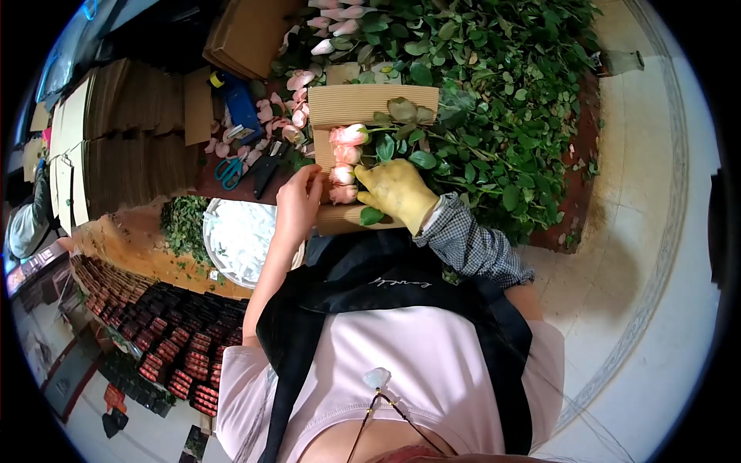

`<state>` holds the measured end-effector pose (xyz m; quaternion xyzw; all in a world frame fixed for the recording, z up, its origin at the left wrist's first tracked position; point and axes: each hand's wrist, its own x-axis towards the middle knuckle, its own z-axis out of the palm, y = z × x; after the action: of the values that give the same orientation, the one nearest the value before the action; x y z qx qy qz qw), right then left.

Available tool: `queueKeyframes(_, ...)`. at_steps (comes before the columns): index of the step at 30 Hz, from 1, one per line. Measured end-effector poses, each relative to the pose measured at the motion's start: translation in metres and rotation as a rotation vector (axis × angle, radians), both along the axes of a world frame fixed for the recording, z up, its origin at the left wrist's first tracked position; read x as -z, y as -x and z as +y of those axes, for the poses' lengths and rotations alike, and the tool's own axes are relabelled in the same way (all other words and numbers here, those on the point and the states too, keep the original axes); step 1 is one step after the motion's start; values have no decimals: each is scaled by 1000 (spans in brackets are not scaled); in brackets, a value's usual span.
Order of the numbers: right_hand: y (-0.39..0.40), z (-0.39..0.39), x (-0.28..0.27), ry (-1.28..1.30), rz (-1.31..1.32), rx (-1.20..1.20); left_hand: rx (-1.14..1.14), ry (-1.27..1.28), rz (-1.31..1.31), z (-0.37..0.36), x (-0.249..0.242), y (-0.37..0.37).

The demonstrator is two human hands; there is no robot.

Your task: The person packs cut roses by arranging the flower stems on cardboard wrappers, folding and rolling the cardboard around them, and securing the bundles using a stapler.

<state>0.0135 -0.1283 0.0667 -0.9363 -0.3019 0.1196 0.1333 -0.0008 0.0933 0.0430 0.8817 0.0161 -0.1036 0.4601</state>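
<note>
Pink roses lie in a column on a sheet of corrugated cardboard, heads to the left and leafy stems to the right. My left hand is bare, with its fingers stretched out at the cardboard's left edge beside the lower roses. My right hand wears a yellow glove and a checked sleeve cover. Its thumb and forefinger are apart, at the base of the lower rose heads and over their stems. The other gloved fingers are partly hidden.
Cut leafy stems cover the table's right side. Left lie scissors, black clippers, a blue tool, and loose petals. Nearby are stacked cardboard sheets, a basin of white pieces and rows of wrapped bundles.
</note>
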Motion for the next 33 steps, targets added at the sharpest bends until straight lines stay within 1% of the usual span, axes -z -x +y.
queueKeyframes(1, 1, 1, 0, -3, -36, 12, 35, 41, 101, 3, 3, -7)
queueKeyframes(2, 0, -1, 0, 35, 13, -5, -16, 226, 248, 1, 7, -11)
queueKeyframes(3, 0, -2, -1, 31, 8, -8, -20, 222, 243, 0, 9, -16)
queueKeyframes(5, -1, -5, -5, 32, 64, -36, 58, 43, 272, -2, 10, -24)
queueKeyframes(6, -3, -7, -6, 49, 87, -48, 54, 55, 251, -1, 16, -23)
queueKeyframes(7, -4, -6, -7, 50, 78, -51, 51, 56, 242, -3, 12, -22)
queueKeyframes(9, -8, -1, -11, 91, 158, -22, 26, -63, 45, -9, -1, -11)
queueKeyframes(10, -11, 4, -13, 139, 216, -22, -5, -98, -118, -13, -8, -3)
queueKeyframes(11, -9, 4, -11, 120, 183, -27, 0, -147, -164, -17, -24, 1)
queueKeyframes(13, -7, 8, -7, 175, 138, -7, 80, -133, -338, -23, -35, 6)
queueKeyframes(15, -4, 3, -11, 145, 123, -9, 245, -297, -436, -33, -50, 10)
queueKeyframes(16, -4, -1, -16, 117, 107, -12, 295, -395, -374, -36, -43, 13)
queueKeyframes(17, -5, -5, -22, 128, 108, -10, 294, -385, -374, -39, -37, 15)
queueKeyframes(19, -14, -6, -37, -61, 113, 241, 264, -433, -379, -39, -31, 18)
queueKeyframes(20, -21, -6, -40, 3, 75, 298, 263, -432, -373, -38, -30, 20)
queueKeyframes(21, -22, -8, -25, -56, -18, 325, 256, -418, -364, -37, -31, 21)
queueKeyframes(22, -25, -8, -8, -65, -16, 294, 249, -404, -361, -36, -33, 21)
queueKeyframes(23, -28, -3, -2, -75, -15, 267, 254, -404, -363, -36, -34, 20)
queueKeyframes(25, -22, 12, -2, -108, -24, 192, 283, -352, -363, -35, -36, 18)
queueKeyframes(26, -24, 20, -3, 66, 90, 184, 279, -354, -356, -35, -37, 19)
queueKeyframes(27, -24, 19, 1, 65, 90, 181, 285, -376, -419, -36, -39, 18)
queueKeyframes(28, -24, 16, 3, 37, 96, 213, 288, -397, -486, -37, -40, 15)
queueKeyframes(29, -24, 11, 4, 9, 102, 246, 285, -397, -489, -36, -36, 12)
queueKeyframes(30, -21, 2, 1, -103, 81, 220, 332, -397, -494, -34, -31, 11)
queueKeyframes(31, -20, 0, -5, -104, 80, 217, 379, -399, -497, -32, -30, 10)
queueKeyframes(32, -19, -1, -10, -165, 111, 313, 368, -338, -444, -30, -33, 10)
queueKeyframes(33, -20, -1, -17, -226, 143, 406, 361, -342, -443, -29, -32, 9)
